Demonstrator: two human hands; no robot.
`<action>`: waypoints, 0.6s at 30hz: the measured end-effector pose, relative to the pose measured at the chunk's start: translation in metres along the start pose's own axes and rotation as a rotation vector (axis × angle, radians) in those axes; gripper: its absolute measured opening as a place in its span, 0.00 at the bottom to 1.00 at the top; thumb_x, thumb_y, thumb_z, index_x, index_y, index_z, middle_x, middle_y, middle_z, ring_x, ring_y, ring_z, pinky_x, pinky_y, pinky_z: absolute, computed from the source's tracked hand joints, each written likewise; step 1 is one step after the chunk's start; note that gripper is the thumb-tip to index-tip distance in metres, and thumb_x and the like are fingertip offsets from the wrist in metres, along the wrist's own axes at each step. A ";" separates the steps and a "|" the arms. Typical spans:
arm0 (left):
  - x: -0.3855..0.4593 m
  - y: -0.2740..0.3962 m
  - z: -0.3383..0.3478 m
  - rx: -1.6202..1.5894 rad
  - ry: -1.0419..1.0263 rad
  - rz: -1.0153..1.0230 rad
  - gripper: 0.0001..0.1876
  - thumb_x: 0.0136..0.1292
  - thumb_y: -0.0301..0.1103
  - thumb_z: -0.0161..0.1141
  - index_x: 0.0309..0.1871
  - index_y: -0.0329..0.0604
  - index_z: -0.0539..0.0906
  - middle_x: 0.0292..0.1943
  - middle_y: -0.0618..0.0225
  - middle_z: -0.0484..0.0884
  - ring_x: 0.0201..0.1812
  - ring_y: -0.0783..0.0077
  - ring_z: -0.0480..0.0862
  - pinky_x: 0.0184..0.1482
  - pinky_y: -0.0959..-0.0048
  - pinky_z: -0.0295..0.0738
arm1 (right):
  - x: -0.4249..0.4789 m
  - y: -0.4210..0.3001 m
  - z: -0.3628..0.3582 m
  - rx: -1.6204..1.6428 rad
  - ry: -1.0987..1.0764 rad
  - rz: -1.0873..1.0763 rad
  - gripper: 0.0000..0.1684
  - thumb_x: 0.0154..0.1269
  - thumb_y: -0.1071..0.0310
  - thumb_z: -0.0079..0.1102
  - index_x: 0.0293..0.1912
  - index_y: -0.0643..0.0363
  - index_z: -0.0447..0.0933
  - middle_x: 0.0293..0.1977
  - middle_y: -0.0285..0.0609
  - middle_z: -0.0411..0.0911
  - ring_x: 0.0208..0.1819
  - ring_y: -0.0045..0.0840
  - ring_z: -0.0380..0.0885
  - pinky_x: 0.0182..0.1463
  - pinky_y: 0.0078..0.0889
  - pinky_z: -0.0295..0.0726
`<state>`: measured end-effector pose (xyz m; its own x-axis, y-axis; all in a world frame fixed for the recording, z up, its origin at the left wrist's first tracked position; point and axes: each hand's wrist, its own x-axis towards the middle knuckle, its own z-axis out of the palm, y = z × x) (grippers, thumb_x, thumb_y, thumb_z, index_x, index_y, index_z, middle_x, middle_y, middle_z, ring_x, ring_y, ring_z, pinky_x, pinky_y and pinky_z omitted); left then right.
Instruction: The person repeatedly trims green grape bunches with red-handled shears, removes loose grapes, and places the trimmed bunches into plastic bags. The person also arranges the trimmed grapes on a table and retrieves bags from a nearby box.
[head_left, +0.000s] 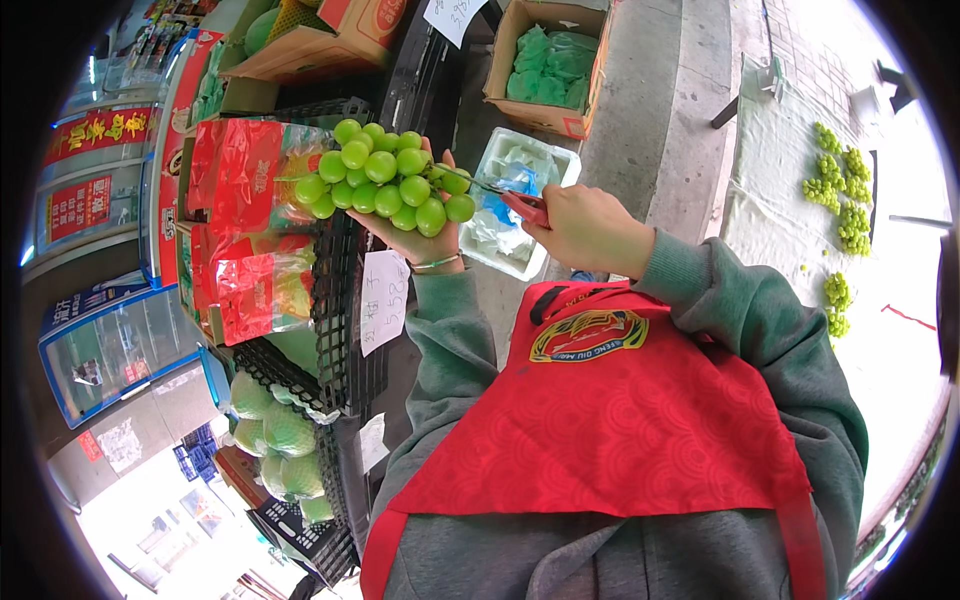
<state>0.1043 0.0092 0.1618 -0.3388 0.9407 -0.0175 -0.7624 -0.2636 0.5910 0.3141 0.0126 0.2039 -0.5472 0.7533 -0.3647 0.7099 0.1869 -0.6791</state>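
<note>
My left hand (421, 241), with a bracelet at the wrist, supports a bunch of green grapes (386, 180) from beneath. Parts of its fingers are hidden behind the fruit. My right hand (592, 229) grips red-handled scissors (529, 208), whose thin metal blades reach into the grapes at the bunch's right end. Whether the blades touch a stem cannot be told. Below the hands lies a white foam box (541, 266) holding crumpled translucent and blue plastic. Red packages (244, 176) stand in a crate just left of the bunch.
A cardboard box (551, 120) with green wrapping is beyond the foam box. At right, several grape bunches (829, 180) lie on a cloth-covered table (765, 187). Black crates (330, 337) line the left, one near net-wrapped green fruit (289, 429). A handwritten paper sign (384, 300) hangs there.
</note>
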 end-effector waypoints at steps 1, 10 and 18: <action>-0.001 0.000 0.000 -0.001 0.007 0.009 0.46 0.53 0.77 0.47 0.70 0.60 0.64 0.66 0.66 0.69 0.68 0.55 0.65 0.67 0.42 0.53 | -0.001 0.000 0.000 -0.003 -0.001 0.000 0.27 0.65 0.51 0.50 0.34 0.71 0.77 0.31 0.58 0.80 0.35 0.50 0.82 0.40 0.45 0.80; -0.006 -0.001 0.008 0.023 0.034 0.047 0.47 0.52 0.78 0.48 0.71 0.60 0.64 0.67 0.65 0.68 0.69 0.52 0.63 0.68 0.40 0.50 | -0.003 -0.003 -0.001 -0.021 0.052 -0.041 0.25 0.64 0.52 0.51 0.32 0.70 0.77 0.29 0.56 0.80 0.32 0.49 0.81 0.36 0.45 0.79; -0.005 -0.002 0.008 0.037 0.046 0.058 0.48 0.52 0.79 0.47 0.71 0.58 0.63 0.67 0.64 0.68 0.69 0.51 0.64 0.68 0.40 0.50 | 0.000 -0.004 -0.003 -0.010 0.021 -0.070 0.24 0.64 0.53 0.51 0.32 0.69 0.77 0.27 0.56 0.80 0.32 0.49 0.81 0.35 0.45 0.79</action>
<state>0.1120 0.0069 0.1674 -0.4075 0.9130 -0.0191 -0.7204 -0.3085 0.6211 0.3129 0.0140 0.2085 -0.5864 0.7511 -0.3032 0.6746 0.2456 -0.6961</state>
